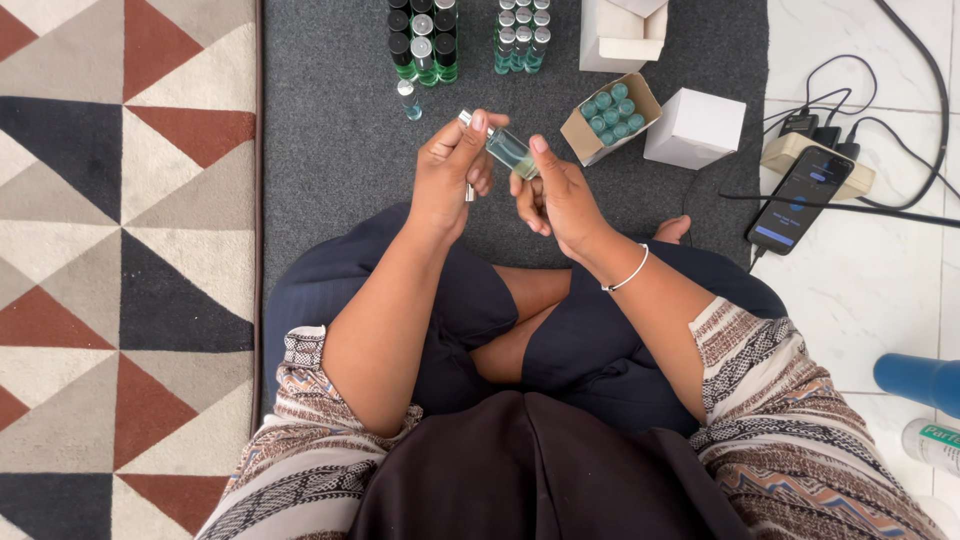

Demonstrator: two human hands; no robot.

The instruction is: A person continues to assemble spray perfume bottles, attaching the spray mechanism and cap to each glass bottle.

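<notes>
I sit cross-legged on a dark grey mat (330, 150). Between both hands I hold a small clear glass vial (505, 148) of pale green liquid, tilted, its silver neck up to the left. My left hand (452, 170) pinches the neck end with thumb and forefinger and also keeps a small silver piece under its fingers. My right hand (555, 190) grips the vial's lower end; a white bracelet circles its wrist.
Ahead stand rows of green bottles with black and silver caps (425, 45), a cluster of smaller vials (522, 40), one lone vial (408, 98), an open carton of teal-capped vials (612, 115), and white boxes (695, 127). A phone (800, 200), charger and cables lie at right.
</notes>
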